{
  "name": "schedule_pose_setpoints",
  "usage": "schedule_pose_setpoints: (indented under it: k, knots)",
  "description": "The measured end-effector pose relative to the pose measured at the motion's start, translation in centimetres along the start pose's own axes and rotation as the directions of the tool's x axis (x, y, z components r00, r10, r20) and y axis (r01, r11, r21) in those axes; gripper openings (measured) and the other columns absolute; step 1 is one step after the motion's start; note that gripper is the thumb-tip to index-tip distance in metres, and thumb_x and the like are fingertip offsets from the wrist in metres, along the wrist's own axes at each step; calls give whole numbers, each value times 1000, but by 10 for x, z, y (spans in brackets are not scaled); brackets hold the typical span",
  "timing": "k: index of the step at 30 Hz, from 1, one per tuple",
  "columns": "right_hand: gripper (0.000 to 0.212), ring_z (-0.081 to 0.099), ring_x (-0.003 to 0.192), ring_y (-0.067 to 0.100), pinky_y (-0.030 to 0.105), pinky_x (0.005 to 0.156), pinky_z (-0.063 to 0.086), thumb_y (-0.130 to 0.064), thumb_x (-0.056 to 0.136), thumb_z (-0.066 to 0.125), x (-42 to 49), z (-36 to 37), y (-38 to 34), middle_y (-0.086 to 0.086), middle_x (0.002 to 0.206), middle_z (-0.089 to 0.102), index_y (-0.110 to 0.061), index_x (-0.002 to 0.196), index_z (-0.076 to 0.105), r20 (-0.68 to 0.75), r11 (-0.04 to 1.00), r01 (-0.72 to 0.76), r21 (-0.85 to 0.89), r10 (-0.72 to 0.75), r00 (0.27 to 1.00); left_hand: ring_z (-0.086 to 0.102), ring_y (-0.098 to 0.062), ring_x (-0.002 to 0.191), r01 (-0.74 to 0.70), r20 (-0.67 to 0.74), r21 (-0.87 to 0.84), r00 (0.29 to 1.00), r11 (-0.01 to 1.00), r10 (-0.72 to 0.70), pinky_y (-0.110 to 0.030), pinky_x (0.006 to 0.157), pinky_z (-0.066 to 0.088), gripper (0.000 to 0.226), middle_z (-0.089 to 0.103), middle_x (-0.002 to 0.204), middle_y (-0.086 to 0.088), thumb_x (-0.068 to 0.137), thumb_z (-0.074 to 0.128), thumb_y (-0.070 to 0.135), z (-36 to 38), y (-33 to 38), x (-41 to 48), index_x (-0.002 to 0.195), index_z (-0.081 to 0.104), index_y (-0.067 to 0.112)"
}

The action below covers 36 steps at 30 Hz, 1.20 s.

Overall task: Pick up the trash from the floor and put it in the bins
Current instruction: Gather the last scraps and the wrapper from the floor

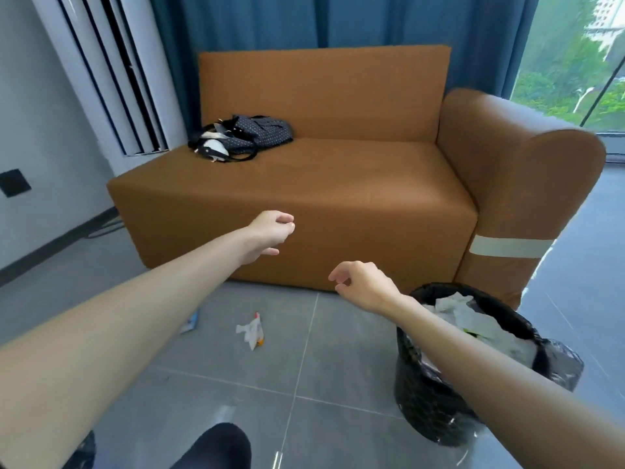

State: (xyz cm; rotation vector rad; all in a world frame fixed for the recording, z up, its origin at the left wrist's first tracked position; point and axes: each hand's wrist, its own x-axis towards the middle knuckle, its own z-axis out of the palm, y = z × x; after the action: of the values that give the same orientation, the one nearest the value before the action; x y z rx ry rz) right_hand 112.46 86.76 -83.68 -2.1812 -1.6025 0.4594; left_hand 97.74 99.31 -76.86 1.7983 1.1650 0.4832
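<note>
A crumpled white wrapper (pixel 252 329) with red and orange bits lies on the grey floor tiles in front of the sofa. A small blue-and-white scrap (pixel 190 322) lies to its left, partly hidden by my left forearm. A black mesh bin (pixel 427 397) with a black liner stands at the right, holding white paper and plastic. My left hand (pixel 269 236) hovers before the sofa front with loosely curled fingers, holding nothing. My right hand (pixel 360 282) hangs above the floor just left of the bin, fingers loosely curled and empty.
A brown sofa (pixel 338 184) fills the middle, with a dark dotted bag (pixel 243 135) on its seat. Blue curtains and a window are behind it. A second black bin liner (pixel 81 451) shows at the bottom left. My dark knee (pixel 216 448) is at the bottom.
</note>
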Motion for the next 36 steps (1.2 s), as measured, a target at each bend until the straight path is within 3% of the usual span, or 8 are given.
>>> schedule_pose_setpoints:
  k: [6,8,11,15,20,27,32,36]
  knots:
    - [35,54,115,22,36,93,47,-17,87,49,60,73,-22,-4,126,59,-29,119,59,148,999,44,-23,-40,988,47,-23,124,174,-129,15,977,985,-171,-33,92,43,40,44,140,-5,97,46,21,-41,-94,46,137,43,17]
    - [34,51,119,22,37,96,46,-19,88,51,84,101,-22,-3,130,57,-29,120,59,191,998,55,-31,-48,980,50,-21,112,235,-184,15,956,972,-228,-30,80,43,41,47,135,-6,97,46,21,-51,-131,66,137,42,16]
    - [35,48,124,22,36,97,45,-19,89,51,127,153,-23,1,132,53,-28,123,56,255,996,81,-42,-67,965,50,-20,83,342,-239,1,912,940,-332,-25,64,41,44,55,103,-11,96,45,12,-62,-199,99,139,38,9]
    - [39,48,123,26,36,97,44,-16,88,53,166,218,-15,6,131,49,-27,125,53,339,998,50,-26,-38,940,45,-31,126,482,-281,-35,836,876,-471,-35,100,41,50,43,139,-17,95,46,9,-63,-285,128,143,32,7]
    - [48,48,122,29,33,99,42,-24,86,59,202,283,-5,10,133,43,-27,132,47,424,996,-87,-1,79,902,45,-36,126,607,-307,27,761,794,-572,-39,102,40,57,36,144,-16,95,46,22,-65,-368,150,148,24,18]
    - [65,37,127,32,33,101,37,-32,81,64,251,367,0,12,135,38,-38,138,35,459,966,-253,62,197,866,10,-37,143,693,-332,183,711,697,-620,-38,116,17,64,-5,158,-4,94,48,36,-69,-444,185,149,14,35]
    - [46,36,119,31,31,97,34,-21,83,65,259,397,-4,10,131,37,-25,127,52,317,999,-43,-14,45,947,-6,-32,145,613,-269,413,789,673,-553,-47,117,10,69,-6,159,4,88,56,43,-75,-478,209,146,20,41]
    - [18,56,98,25,32,81,45,-8,93,47,258,418,-7,0,105,62,-12,99,63,251,988,151,18,-151,956,28,-32,128,599,-328,434,800,673,-502,-40,104,33,60,30,143,1,83,62,38,-66,-486,209,137,38,37]
